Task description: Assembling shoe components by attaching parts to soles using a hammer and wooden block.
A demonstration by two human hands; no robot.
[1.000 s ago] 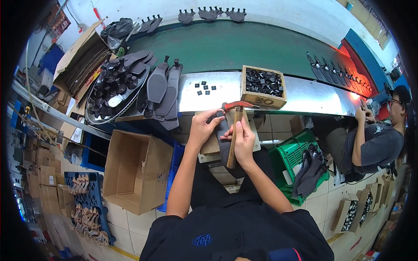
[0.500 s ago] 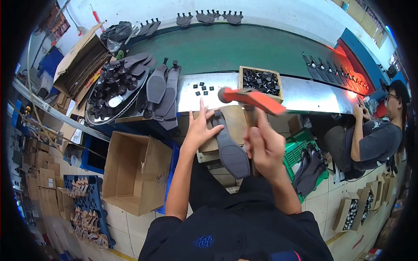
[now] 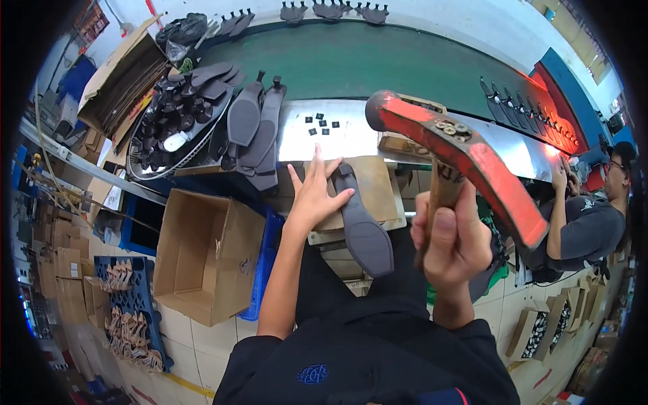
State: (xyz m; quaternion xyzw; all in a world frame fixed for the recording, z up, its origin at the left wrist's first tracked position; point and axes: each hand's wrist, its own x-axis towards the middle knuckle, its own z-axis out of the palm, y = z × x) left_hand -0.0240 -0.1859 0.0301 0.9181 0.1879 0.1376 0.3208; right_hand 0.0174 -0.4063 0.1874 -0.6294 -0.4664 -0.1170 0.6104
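My right hand (image 3: 453, 236) is closed round the wooden handle of a hammer (image 3: 466, 152). Its worn red head is lifted high, near the camera. My left hand (image 3: 314, 196) is spread out with its fingers apart, its thumb at the edge of a dark grey shoe sole (image 3: 368, 239). That sole lies bottom up, heel (image 3: 344, 177) away from me, on a wooden board (image 3: 378, 185) and juts over its near edge. Beyond my left fingertips, several small black square pieces (image 3: 325, 123) lie on the metal tabletop (image 3: 293, 145).
A basket of heels (image 3: 179, 118) and stacked soles (image 3: 246, 121) stand left. Below is an open cardboard box (image 3: 202, 256). The hammer partly hides a wooden tray (image 3: 398, 145). Behind runs a green conveyor (image 3: 378, 64). A co-worker (image 3: 587, 216) sits at the right.
The hammer has risen toward the camera and right, away from the sole. My left hand stays beside the heel with its fingers spread. The view has shifted slightly.
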